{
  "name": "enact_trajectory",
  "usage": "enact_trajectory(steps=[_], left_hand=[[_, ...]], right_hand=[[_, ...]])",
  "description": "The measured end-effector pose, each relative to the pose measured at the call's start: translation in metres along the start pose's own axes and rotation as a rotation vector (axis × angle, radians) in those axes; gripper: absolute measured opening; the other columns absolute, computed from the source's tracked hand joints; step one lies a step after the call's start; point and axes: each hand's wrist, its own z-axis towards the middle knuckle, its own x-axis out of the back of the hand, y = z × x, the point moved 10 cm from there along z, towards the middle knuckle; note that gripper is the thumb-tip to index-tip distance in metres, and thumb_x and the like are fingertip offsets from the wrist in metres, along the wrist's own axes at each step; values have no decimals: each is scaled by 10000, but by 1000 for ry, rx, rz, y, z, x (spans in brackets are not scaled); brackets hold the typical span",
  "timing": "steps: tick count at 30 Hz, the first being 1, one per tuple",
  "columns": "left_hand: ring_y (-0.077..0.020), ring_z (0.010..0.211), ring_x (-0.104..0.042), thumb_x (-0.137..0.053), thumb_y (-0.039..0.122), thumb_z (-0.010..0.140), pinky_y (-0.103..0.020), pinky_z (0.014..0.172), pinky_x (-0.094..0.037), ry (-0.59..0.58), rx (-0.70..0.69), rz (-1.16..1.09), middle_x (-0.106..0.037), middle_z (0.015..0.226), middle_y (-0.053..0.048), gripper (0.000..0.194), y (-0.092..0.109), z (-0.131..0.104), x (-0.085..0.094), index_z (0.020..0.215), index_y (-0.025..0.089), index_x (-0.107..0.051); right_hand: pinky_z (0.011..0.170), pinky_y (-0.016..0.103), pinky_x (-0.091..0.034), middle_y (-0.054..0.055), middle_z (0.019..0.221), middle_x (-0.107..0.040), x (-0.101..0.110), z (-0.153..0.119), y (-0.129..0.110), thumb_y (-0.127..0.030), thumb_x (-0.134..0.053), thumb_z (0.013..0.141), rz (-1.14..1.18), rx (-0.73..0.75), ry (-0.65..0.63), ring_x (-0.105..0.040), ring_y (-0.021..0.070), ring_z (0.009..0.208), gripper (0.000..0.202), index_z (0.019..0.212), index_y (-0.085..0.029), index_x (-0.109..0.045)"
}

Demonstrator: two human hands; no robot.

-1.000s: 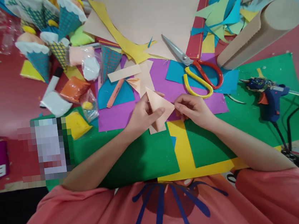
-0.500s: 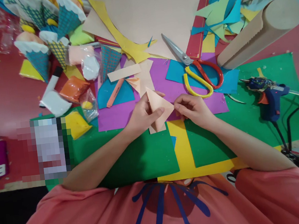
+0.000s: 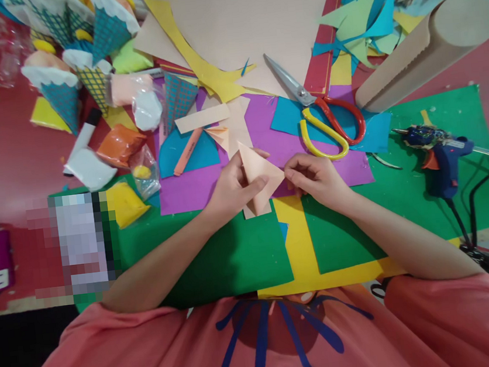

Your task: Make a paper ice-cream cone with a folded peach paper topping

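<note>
A folded piece of peach paper point(image 3: 260, 173), pointed at the top and at the right, is between my two hands. My left hand point(image 3: 236, 185) grips its left side, thumb on the front face and fingers behind. The fingertips of my right hand point(image 3: 314, 176) pinch its right corner. Under it lies a peach paper strip point(image 3: 266, 208), mostly covered. Just beyond my left hand are a small pleated peach paper piece point(image 3: 220, 134), an orange marker point(image 3: 188, 152) and a cut paper strip point(image 3: 202, 119). Scissors point(image 3: 310, 102) with one red and one yellow handle lie beyond my right hand.
A blue glue gun point(image 3: 443, 166) with its cord lies at right, near a big paper roll point(image 3: 432, 47). Clay packets point(image 3: 120, 146) and decorated paper cones point(image 3: 55, 90) crowd the left. Green sheets point(image 3: 182, 255) cover the near table; paper scraps point(image 3: 359, 23) lie at the back.
Both hands keep the same hold on the folded peach paper. Apart from a very slight shift of the view, nothing has visibly moved.
</note>
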Motion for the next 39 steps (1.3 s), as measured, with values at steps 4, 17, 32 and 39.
enact_trajectory(steps=[4, 17, 32, 39], left_hand=[[-126, 784, -617, -647, 308, 717, -215, 639, -507, 12, 9, -22, -639, 949, -35, 390, -1, 0, 1, 1067, 171, -543], [-137, 748, -649, -719, 340, 676, -214, 613, -512, 42, 67, -113, -691, 864, -30, 370, -8, 0, 2, 974, 161, -592], [-49, 390, -431, -745, 526, 670, -193, 382, -310, 111, 68, -126, -475, 442, 61, 418, -1, 2, 12, 583, 185, -518], [-69, 444, -557, -745, 506, 676, -182, 411, -401, 192, 39, -148, -598, 521, 37, 366, -6, 0, 20, 625, 177, -592]], right_hand=[[456, 207, -386, -46, 596, -501, 0, 0, -1, -254, -530, 846, -6, 6, 3, -488, 58, 456, 124, 753, -173, -517], [439, 194, -407, -44, 594, -515, 3, -1, 2, -228, -531, 833, 30, -23, 21, -507, 53, 448, 116, 731, -178, -511], [397, 225, -391, -40, 561, -522, 22, -3, -6, -387, -605, 838, 15, 12, 188, -511, 74, 417, 237, 714, -211, -507], [399, 251, -417, -24, 571, -538, 26, -2, -4, -446, -610, 838, 26, -16, 208, -510, 88, 427, 278, 710, -223, -506]])
